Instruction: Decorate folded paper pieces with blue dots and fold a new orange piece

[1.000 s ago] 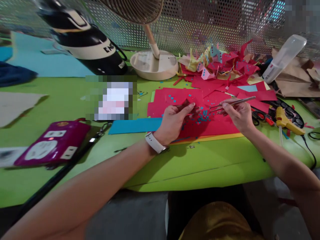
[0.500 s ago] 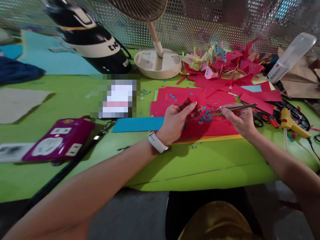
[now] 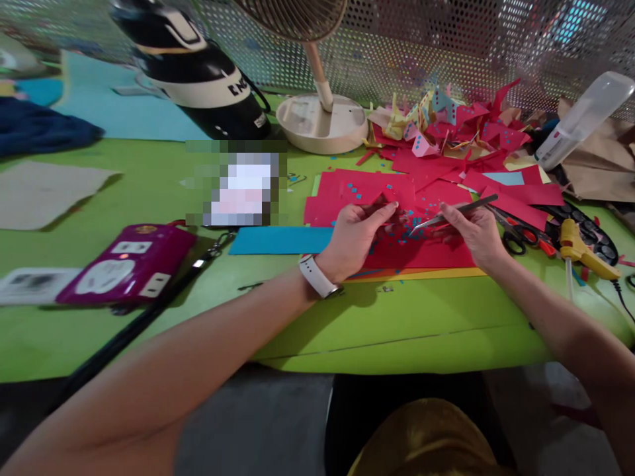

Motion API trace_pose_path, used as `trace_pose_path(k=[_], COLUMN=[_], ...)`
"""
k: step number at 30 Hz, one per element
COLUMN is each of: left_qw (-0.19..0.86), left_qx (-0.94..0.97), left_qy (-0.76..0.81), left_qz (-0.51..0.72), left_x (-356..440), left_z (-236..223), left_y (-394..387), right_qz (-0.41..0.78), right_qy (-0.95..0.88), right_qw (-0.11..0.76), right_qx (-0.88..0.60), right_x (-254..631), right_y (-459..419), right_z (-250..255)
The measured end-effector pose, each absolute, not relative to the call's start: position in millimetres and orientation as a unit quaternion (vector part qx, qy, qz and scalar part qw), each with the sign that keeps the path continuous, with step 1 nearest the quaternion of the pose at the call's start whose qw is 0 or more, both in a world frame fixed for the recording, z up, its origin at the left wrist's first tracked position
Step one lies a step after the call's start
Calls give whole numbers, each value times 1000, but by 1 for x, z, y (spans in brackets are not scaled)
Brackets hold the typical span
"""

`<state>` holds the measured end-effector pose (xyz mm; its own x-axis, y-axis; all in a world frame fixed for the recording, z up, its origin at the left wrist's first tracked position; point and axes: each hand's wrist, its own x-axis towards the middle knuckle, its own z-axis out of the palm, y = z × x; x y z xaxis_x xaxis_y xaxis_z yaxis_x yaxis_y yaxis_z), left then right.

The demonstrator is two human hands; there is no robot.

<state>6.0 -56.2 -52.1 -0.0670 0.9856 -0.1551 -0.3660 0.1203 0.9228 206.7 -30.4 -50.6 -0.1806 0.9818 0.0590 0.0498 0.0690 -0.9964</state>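
In my right hand [image 3: 479,235] is a pair of metal tweezers [image 3: 429,221], tilted with the tips down and to the left. Those tips hover at or touch a scatter of tiny blue paper bits [image 3: 404,237] on red paper [image 3: 421,256]; which one I cannot tell. Left of the bits, my left hand [image 3: 358,235], with a white watch band on its wrist, is closed in a pinch. What sits between its thumb and fingers is hidden, though a dark red edge shows behind them. A blue paper strip [image 3: 280,240] runs under the left hand.
Behind the red sheets lies a heap of folded paper scraps [image 3: 446,125]. Scissors [image 3: 516,239] and a yellow glue gun [image 3: 585,251] lie at right. A fan base [image 3: 322,135], black bottle [image 3: 203,92], blurred phone [image 3: 245,192] and purple power box [image 3: 129,264] stand leftward.
The tweezers have swung so their tips sit a little further left and lower among the blue bits. My left hand keeps its pinch. The whole view has shifted slightly.
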Motion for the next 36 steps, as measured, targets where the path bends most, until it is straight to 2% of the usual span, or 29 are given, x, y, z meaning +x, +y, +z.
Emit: trace_pose_path(k=[5,9,20,29,36], left_qw=[598,601,604,608,601], left_qx=[335,340,347,344,357], left_qy=[451,445,448,436,431], left_qz=[572,570,561,567,571], left_x=[6,6,6,6,4], left_z=[-52,-49,-49,-50,-51], left_y=[-57,-58,-59,-59,-59], right_qz=[402,301,283,319,274], right_qy=[-658,-735,-757,-753,-750], right_qw=[463,439,430,428,450], right_qx=[-437,-419,-403,-385,-400], right_x=[207,207,205,204,207], right_y=[-39,-46,-46,-46,-49], right_z=[-44,-37,-39,-43,-36])
